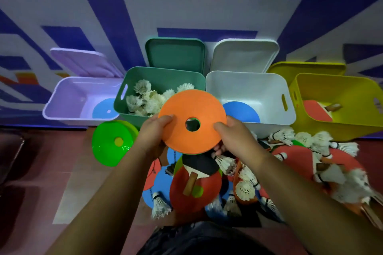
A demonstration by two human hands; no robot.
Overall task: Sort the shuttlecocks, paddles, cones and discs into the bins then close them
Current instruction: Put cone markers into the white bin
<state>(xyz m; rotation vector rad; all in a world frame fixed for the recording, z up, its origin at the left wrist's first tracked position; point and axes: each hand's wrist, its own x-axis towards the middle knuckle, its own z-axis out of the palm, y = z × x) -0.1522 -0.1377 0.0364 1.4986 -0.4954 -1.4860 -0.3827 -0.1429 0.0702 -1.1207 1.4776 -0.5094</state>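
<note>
I hold an orange cone with a centre hole (192,112) up in front of the bins, my left hand (154,130) gripping its left edge and my right hand (232,134) gripping its right edge. Four open bins stand in a row: a lilac bin (62,99) with a blue disc, a green bin (128,80) full of shuttlecocks (145,99), a white bin (269,89) with a blue disc (244,112), and a yellow bin (342,89) with a red paddle (317,109). A green cone (112,143) lies on the floor at left.
Below my hands lies a heap of red paddles (194,188), blue discs (159,184) and white shuttlecocks (323,141). The bin lids, among them the green lid (176,54) and the white lid (244,56), lean against the blue and white wall behind.
</note>
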